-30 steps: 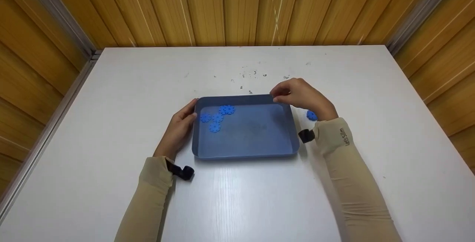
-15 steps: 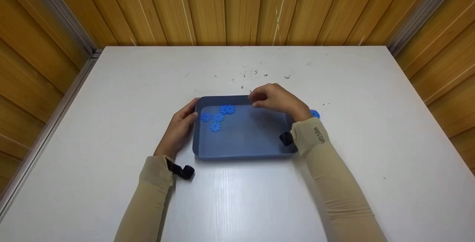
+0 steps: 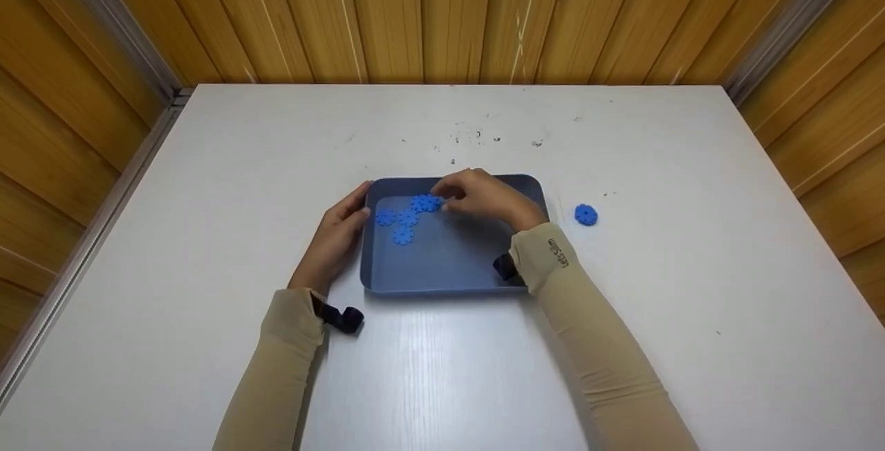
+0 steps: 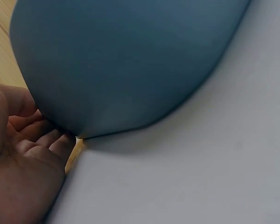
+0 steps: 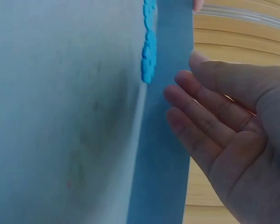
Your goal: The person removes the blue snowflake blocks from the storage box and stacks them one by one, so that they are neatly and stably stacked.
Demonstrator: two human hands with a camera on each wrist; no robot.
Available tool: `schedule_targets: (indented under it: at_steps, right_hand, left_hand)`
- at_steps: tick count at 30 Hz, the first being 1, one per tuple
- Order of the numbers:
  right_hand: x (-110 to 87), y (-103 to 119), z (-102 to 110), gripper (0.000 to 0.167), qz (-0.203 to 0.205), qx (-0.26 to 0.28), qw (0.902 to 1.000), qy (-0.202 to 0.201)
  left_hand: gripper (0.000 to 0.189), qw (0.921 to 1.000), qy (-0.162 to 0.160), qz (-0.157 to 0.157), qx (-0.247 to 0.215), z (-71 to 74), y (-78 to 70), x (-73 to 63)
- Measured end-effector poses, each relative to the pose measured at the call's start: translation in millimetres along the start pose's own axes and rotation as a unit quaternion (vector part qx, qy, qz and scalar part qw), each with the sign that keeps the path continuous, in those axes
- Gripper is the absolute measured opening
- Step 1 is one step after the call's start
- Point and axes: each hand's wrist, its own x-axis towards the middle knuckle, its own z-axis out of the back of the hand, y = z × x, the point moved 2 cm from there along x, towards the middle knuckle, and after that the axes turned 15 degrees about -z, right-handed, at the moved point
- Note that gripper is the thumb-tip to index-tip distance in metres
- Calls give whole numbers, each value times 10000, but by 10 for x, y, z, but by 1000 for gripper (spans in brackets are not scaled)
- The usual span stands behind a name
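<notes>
In the head view, a blue-grey tray [image 3: 456, 257] stands on the white table. My left hand [image 3: 335, 233] grips the tray's left side, its thumb at the rim; the left wrist view shows the fingers against the tray's outer wall [image 4: 130, 70]. Several blue notched discs [image 3: 404, 234] lie in the tray's left part, some overlapping near the back wall. My right hand [image 3: 487, 196] reaches over the tray from the right, fingertips right at the rearmost discs [image 3: 423, 203]. In the right wrist view its fingers [image 5: 203, 123] are loosely bent, with nothing visible between them and the thumb.
A further blue notched disc piece [image 3: 585, 214] lies on the white table [image 3: 691, 264] to the right of the tray. Wood-patterned panels [image 3: 442, 22] rise behind the table. Small dark marks [image 3: 477, 134] dot the surface behind the tray.
My right hand has moved left from the tray's back right corner to the discs, uncovering the disc piece on the table. My left hand keeps its grip on the tray.
</notes>
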Motion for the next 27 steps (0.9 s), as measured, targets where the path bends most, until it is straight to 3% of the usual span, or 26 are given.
schedule_targets:
  at_steps: [14,27]
  right_hand:
    - [90,42,-165,44,-104,-147,9998,69]
    - [102,56,-214,39,-93,-260,9996,10]
  left_hand:
    - [54,9999,14,-116,-82,-1,15,5]
    - [54,9996,-12,-118,-263,-5,18,0]
